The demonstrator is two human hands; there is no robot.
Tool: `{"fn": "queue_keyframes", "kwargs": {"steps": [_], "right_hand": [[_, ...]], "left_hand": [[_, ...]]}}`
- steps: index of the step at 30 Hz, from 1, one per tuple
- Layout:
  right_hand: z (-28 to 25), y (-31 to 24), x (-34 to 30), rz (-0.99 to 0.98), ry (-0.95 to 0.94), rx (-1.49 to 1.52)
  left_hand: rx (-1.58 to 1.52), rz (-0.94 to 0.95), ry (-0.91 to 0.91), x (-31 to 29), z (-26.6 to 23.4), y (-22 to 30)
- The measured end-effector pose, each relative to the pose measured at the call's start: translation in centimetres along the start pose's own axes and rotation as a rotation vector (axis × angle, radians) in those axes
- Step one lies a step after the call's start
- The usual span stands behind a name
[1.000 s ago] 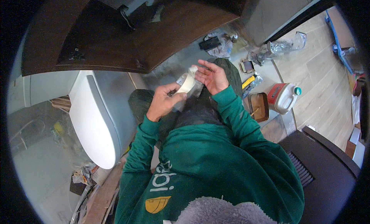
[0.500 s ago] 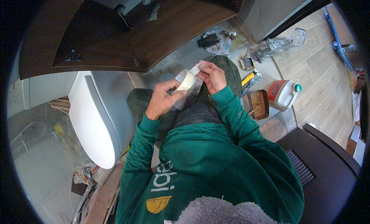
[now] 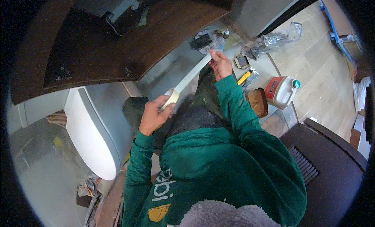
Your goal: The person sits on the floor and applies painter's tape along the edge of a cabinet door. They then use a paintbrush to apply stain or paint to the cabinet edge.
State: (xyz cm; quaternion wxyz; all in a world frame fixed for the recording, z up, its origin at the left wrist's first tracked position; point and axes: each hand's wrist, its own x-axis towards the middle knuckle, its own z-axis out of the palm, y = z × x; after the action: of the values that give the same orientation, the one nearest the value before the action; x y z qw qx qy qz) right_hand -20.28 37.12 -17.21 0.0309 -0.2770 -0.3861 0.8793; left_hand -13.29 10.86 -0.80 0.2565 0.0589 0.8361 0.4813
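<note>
A roll of masking tape [image 3: 174, 96] is gripped in my left hand [image 3: 155, 114], thumb and fingers around its ring. From it a pale strip [image 3: 194, 73] stretches taut, up and to the right. My right hand [image 3: 221, 65] pinches the free end of that strip between thumb and fingertips. Both hands are above my bent knees, in front of a dark brown wooden cabinet [image 3: 136, 51]. The strip hangs in the air, apart from the cabinet.
A white toilet [image 3: 90, 137] stands at my left. On the right are a white jug with a green cap [image 3: 284, 95], a brown tub [image 3: 256, 103], a yellow-handled tool [image 3: 244, 77], a small square frame [image 3: 241, 62] and clear plastic wrapping [image 3: 282, 36]. A dark vented door [image 3: 312, 160] is at lower right.
My hands have moved apart, the right one up and right, the left one down and left. A much longer strip of tape is now drawn off the roll.
</note>
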Motion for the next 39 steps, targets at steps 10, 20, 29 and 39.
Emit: {"fn": "queue_keyframes", "kwargs": {"steps": [10, 20, 29, 39], "right_hand": [[-5.1, -7.7, 16.5, -0.328, 0.260, -0.097], [-4.6, -5.5, 24.3, -0.381, 0.233, 0.143], [-3.9, -5.0, 25.0, -0.382, 0.115, 0.180], [-2.1, -6.0, 23.3, -0.340, 0.111, 0.351]], "left_hand": [[0.099, -0.192, 0.265, -2.9, -3.8, -3.6], [0.102, -0.238, 0.333, 1.1, -2.5, -3.0], [0.094, -0.262, 0.329, 2.1, -2.5, -4.6], [0.123, -0.277, 0.354, 2.2, -2.6, -4.5]]}}
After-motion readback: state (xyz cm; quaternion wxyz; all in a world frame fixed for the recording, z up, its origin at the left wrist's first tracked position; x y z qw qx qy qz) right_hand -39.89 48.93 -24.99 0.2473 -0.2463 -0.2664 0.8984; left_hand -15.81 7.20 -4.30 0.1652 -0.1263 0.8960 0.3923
